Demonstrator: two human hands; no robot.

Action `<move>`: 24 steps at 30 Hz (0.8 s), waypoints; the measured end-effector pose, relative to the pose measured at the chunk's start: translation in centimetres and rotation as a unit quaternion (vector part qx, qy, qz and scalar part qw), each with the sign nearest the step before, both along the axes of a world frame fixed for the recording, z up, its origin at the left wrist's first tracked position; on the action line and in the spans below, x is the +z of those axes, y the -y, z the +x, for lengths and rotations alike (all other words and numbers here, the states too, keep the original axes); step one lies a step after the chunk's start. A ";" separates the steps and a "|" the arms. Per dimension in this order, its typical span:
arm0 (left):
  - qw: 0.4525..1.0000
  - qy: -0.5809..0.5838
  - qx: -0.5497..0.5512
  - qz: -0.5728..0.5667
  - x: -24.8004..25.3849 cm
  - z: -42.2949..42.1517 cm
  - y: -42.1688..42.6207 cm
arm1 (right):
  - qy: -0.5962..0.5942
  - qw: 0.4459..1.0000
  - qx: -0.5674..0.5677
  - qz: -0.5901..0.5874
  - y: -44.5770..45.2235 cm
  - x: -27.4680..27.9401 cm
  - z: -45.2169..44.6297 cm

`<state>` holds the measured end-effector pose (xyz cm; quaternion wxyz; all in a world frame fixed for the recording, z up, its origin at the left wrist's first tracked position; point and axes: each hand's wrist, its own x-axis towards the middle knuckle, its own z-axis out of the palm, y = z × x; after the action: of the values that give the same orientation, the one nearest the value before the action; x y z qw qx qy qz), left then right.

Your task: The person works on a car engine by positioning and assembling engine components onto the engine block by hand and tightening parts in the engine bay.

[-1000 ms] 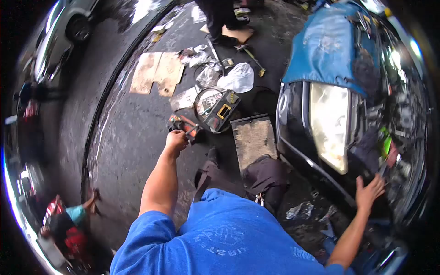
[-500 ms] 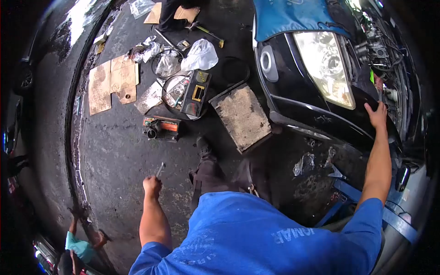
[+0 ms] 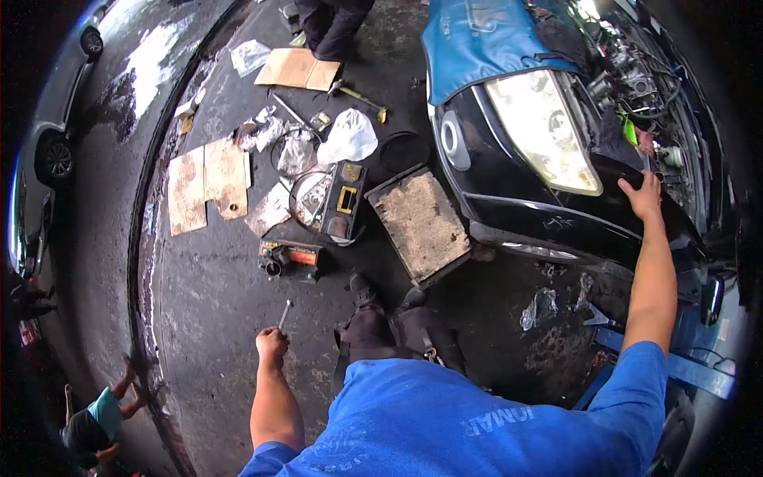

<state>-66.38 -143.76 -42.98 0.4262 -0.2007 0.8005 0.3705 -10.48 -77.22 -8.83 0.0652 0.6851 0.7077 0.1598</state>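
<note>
My left hand (image 3: 273,347) is closed around a wrench (image 3: 285,312), held above the dark floor with its bright end pointing up in the view. My right hand (image 3: 642,196) lies on the edge of the black car front (image 3: 612,208), beside the open engine bay (image 3: 636,83). Its thumb is spread apart, and the fingers reach over the edge, their tips partly hidden. Just beyond those fingers is a reddish object (image 3: 645,143) near something bright green; I cannot make out what it is. The headlight (image 3: 547,131) is left of this hand.
A car battery (image 3: 345,200), a second battery (image 3: 296,254), a dirty rectangular panel (image 3: 421,226), cardboard (image 3: 187,191), plastic bags (image 3: 350,137) and a hammer (image 3: 362,102) lie on the floor. A blue cover (image 3: 493,40) drapes the car. Other people stand at the top and lower left.
The whole view has shifted, so the floor items sit lower and my second shoe shows. My left hand still holds the wrench; my right hand stays at the car's edge.
</note>
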 end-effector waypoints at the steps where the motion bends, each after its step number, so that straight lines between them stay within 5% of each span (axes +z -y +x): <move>1: 1.000 -0.010 -0.016 0.009 0.3 -0.7 -1.0 | 0.004 1.000 0.002 0.005 -0.1 -0.1 -0.2; 24: 0.997 -0.046 -0.036 0.041 4.6 -0.9 -1.8 | -0.054 0.998 -0.001 0.022 2.2 0.7 0.1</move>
<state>-67.25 -141.96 -38.43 0.4096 -0.1364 0.8103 0.3962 -10.37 -79.41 -8.17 0.0127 0.6948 0.7057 0.1380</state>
